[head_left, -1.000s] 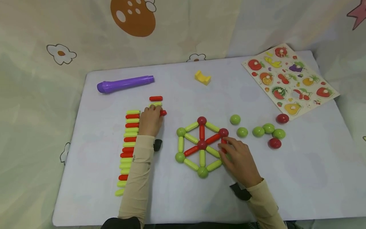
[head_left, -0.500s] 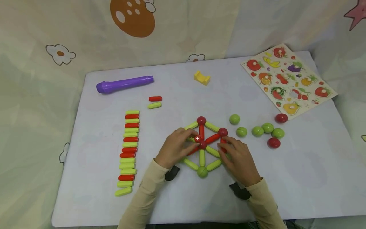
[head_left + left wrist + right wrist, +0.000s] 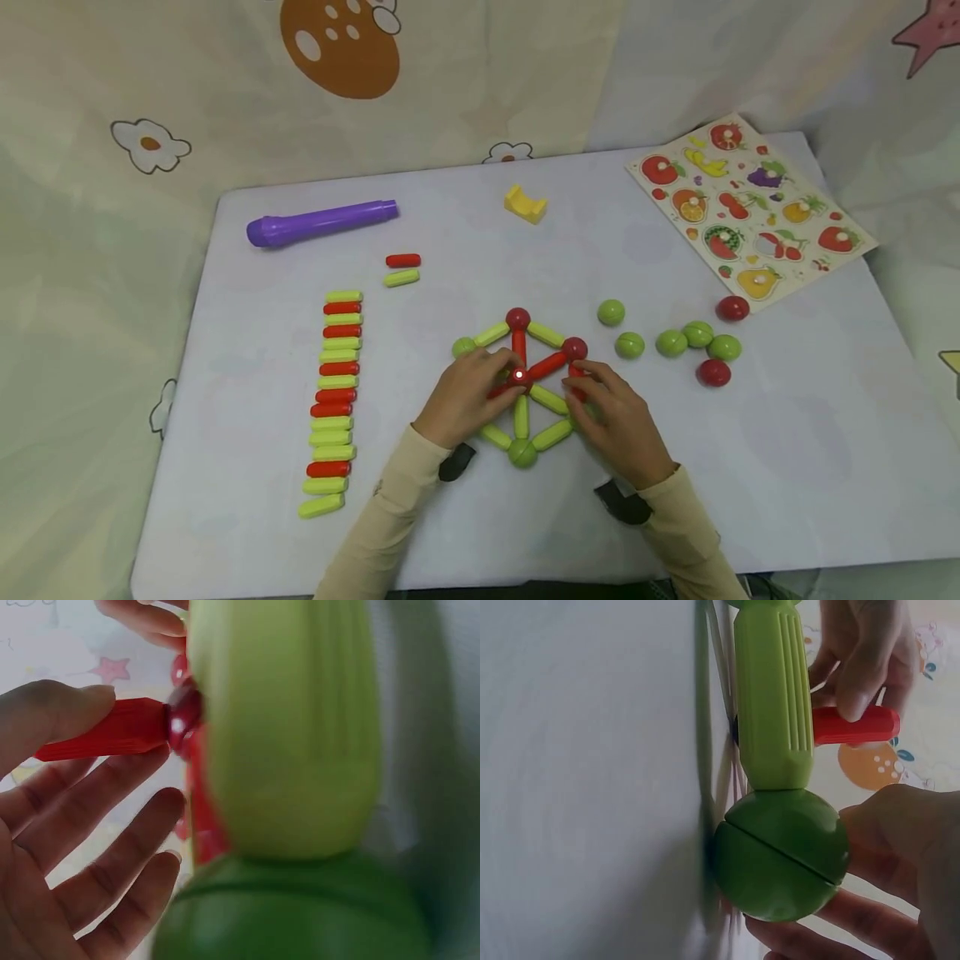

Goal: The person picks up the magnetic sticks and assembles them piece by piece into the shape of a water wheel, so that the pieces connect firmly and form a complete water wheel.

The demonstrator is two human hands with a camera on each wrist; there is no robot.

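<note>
A flat wheel of green and red rods and balls (image 3: 517, 385) lies on the white table (image 3: 750, 467). My left hand (image 3: 498, 372) pinches a red rod (image 3: 105, 731) that stands on the wheel's red centre ball (image 3: 184, 712). The right wrist view shows that red rod (image 3: 855, 725) upright between fingertips. My right hand (image 3: 581, 392) holds the green ball (image 3: 780, 855) at the wheel's lower right corner, and its fingertips lie by a red rim rod (image 3: 576, 372). A green spoke (image 3: 776, 697) runs from that ball to the centre.
A row of several green and red rods (image 3: 333, 392) lies at the left. Two loose rods (image 3: 402, 269) lie behind it. Several loose green and red balls (image 3: 697, 337) sit to the right. At the back are a purple tube (image 3: 318, 222), a yellow block (image 3: 525, 204) and a fruit puzzle board (image 3: 750, 208).
My left hand left the row of rods with a red rod and came to the wheel's centre ball. The right hand stayed at the wheel's right side.
</note>
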